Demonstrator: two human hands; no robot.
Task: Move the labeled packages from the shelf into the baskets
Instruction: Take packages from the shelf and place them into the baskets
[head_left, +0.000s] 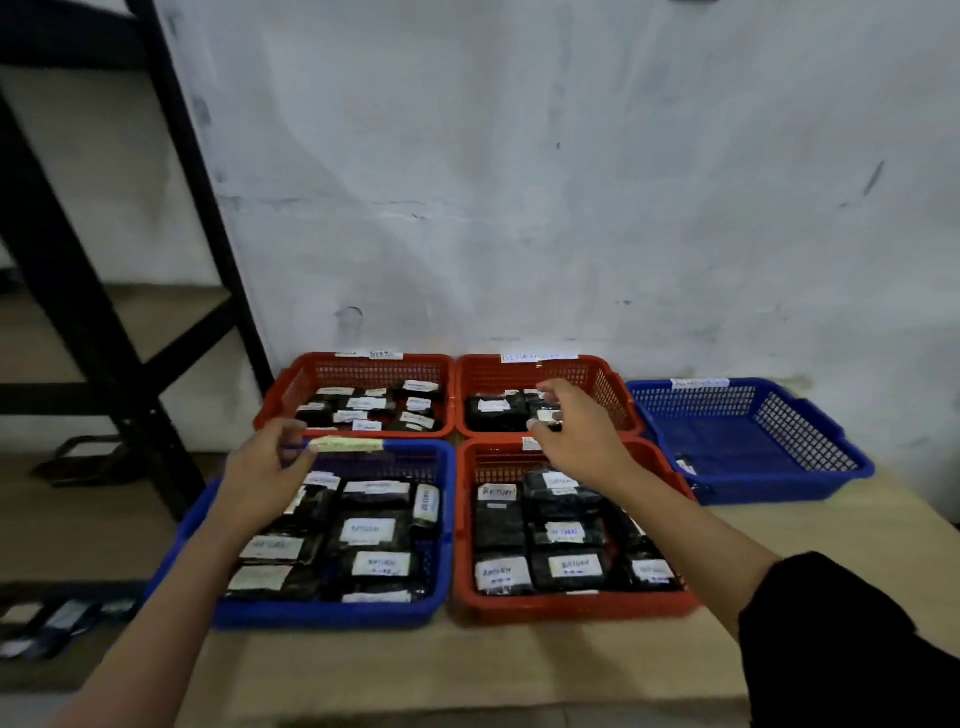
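Five mesh baskets stand on a table by the wall. The back-left red basket (358, 362), the front-left blue basket (332, 616) and the front-right red basket (571, 610) hold several black packages with white labels. The back-middle red basket (610, 387) holds a few. My right hand (576, 439) hovers over that basket, its thumb and fingers curled round a small black labelled package (548, 417). My left hand (262, 467) hangs over the blue basket's back-left corner, fingers loosely curled, nothing seen in it; it is blurred.
A blue basket (779, 447) at the far right holds a single package at its near-left corner. A black metal shelf frame (171, 208) rises at the left. More labelled packages (52, 623) lie low at the bottom left. The white wall is close behind the baskets.
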